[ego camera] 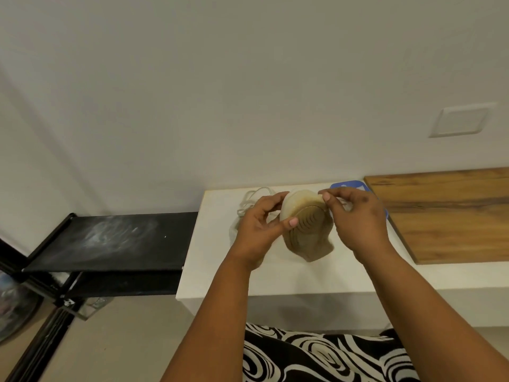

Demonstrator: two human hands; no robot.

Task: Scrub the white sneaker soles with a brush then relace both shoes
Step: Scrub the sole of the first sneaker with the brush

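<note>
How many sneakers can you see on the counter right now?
1 for certain: the sneaker held sole-up between the left hand and right hand over the white counter. The pale shape and laces behind the left hand may be the second, mostly hidden.

Both forearms reach forward and up from the bottom edge, bare, converging toward the middle. Left hand (259, 224) sits palm-in, fingers curled round the far side of the shoe (305, 224), thumb laid across the near face, nail toward camera. Right hand (358, 219) is seen from the back, wrist slightly bent; index finger and thumb meet at the shoe's upper right edge, apparently pinching it, though the contact is partly hidden by the knuckles. Remaining right fingers fold under. The hands stand just apart, with the shoe between them.
</note>
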